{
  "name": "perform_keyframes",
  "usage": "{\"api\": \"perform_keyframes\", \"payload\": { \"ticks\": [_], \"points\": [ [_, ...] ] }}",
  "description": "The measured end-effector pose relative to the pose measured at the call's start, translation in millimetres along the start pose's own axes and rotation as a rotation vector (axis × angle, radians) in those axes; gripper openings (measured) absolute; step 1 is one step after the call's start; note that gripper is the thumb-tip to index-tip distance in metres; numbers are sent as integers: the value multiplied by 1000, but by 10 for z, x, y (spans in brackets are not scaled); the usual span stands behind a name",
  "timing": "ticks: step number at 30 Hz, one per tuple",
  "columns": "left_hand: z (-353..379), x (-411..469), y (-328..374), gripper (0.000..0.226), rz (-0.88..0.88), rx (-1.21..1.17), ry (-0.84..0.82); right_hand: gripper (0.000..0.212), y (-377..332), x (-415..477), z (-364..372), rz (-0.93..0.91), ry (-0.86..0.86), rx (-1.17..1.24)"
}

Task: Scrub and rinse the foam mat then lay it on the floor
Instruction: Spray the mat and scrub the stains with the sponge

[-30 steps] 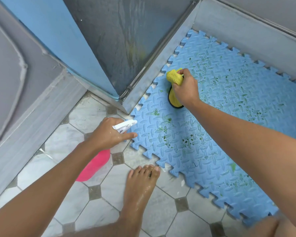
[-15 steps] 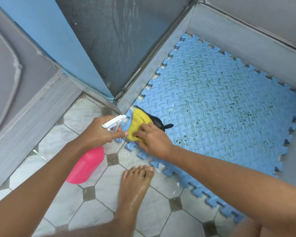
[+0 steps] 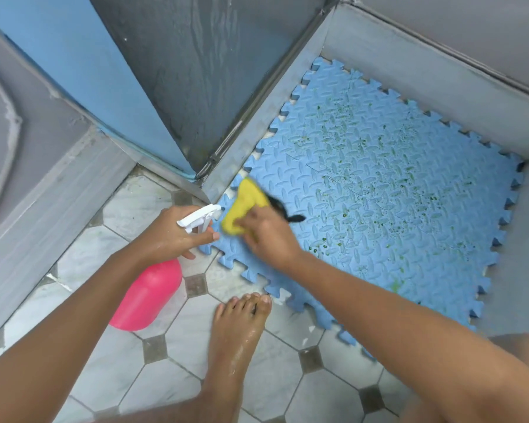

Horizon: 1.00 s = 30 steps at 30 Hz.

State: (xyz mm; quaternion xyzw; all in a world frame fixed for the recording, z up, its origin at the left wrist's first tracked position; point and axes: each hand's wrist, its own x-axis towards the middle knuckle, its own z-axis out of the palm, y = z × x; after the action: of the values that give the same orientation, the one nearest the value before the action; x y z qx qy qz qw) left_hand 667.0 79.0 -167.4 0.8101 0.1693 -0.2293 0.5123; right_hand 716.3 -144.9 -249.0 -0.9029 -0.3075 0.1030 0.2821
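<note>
The mat (image 3: 379,193) lay flat on the floor, green specks over most of it, thickest toward its middle & far side. At the mat's near-left corner our right hand (image 3: 266,236) curled its fingers over the sponge (image 3: 245,209), pressing it down. Just off that corner our left hand (image 3: 168,233) gripped the bottle (image 3: 147,297), forefinger straight under the nozzle. We judged: short firm strokes, working from that corner into the specks, re-spraying dry patches.
</note>
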Motion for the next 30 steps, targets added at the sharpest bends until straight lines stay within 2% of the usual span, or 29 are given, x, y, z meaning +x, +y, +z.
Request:
{"api": "perform_keyframes", "payload": {
  "ticks": [3, 5, 7, 12, 14, 15, 17, 20, 22, 24, 25, 27, 30],
  "points": [
    [-38, 10, 35, 26, 18, -63, -10, 27, -59, -475, -34, -330, -245, 14],
    [-23, 44, 93, 19, 40, -76, -17, 26, 164, -530, -238, -386, -292, -23],
    [3, 85, 135, 14, 63, -54, -21, 26, 507, -377, -468, -249, -213, -73],
    [84, 161, 138, 18, 60, -1, -85, 29, 1004, 169, -819, 379, 157, -38],
    [88, 187, 131, 18, 67, 32, -93, 30, 837, 223, -674, 513, 289, -17],
    [93, 201, 131, 19, 62, 38, -98, 29, 687, 189, -535, 510, 312, -10],
    [94, 209, 148, 17, 58, 31, -111, 27, 325, -9, -197, 355, 244, 16],
    [116, 214, 244, 12, 75, -20, -148, 27, 11, -477, -4, -12, -46, 73],
    [168, 263, 337, 15, 87, -27, -188, 26, 162, -657, -186, -241, -249, 56],
    [277, 355, 442, 22, 81, 18, -236, 28, 505, -685, -469, -279, -337, -6],
    [352, 401, 492, 28, 79, 53, -266, 29, 687, -682, -616, -213, -332, -19],
    [527, 493, 595, 38, 91, 122, -346, 27, 952, -680, -910, 72, -199, 50],
    [777, 569, 729, 31, 129, 217, -455, 22, 1164, -698, -1362, 643, 288, 463]
  ]
}}
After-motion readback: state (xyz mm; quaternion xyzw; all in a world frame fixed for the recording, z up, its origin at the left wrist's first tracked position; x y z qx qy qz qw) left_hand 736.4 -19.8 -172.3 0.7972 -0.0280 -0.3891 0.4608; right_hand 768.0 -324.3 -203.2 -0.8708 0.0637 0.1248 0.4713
